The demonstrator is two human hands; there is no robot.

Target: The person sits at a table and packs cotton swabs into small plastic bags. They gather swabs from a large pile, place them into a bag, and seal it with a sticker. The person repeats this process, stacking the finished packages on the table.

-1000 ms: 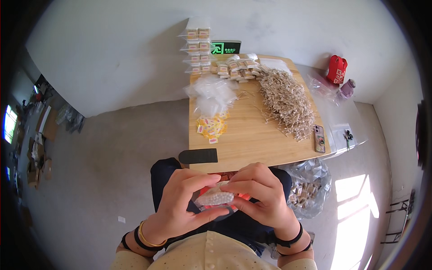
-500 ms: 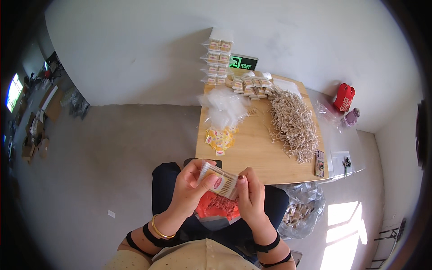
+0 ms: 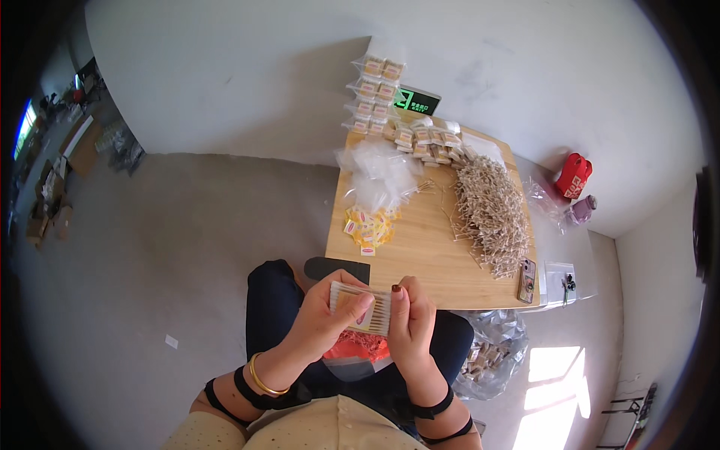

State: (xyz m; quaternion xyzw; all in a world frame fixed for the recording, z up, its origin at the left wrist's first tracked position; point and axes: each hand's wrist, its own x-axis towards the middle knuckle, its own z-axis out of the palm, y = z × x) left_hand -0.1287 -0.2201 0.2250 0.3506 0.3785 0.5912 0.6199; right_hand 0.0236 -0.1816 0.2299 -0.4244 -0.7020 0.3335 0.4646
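A small clear packet of wooden-stemmed cotton swabs [image 3: 382, 315] with a yellow-white label card is held over my lap. My left hand [image 3: 318, 321] grips its left side, thumb pressed across the label. On the packet's right edge, the thumb and fingers of my right hand [image 3: 413, 321] are closed in a pinch. Below them, red plastic [image 3: 358, 346] lies on my lap, partly hidden by my hands. Beyond, a heap of loose cotton swabs [image 3: 491, 217] covers the table's right side. Yellow label cards [image 3: 370, 228] and clear plastic bags [image 3: 379, 176] lie on the left.
The wooden table [image 3: 420, 262] carries a tall stack of bagged swab packs [image 3: 376, 94], a pile of filled packets [image 3: 431, 141] and a phone [image 3: 527, 281]. An exit sign [image 3: 417, 100] stands behind. Beside my right knee sits a clear sack of packets [image 3: 491, 356]. A red bag [image 3: 573, 176] is far right.
The packet has turned from a slant to nearly level and dropped slightly, with both hands still on it. The view has shifted a little.
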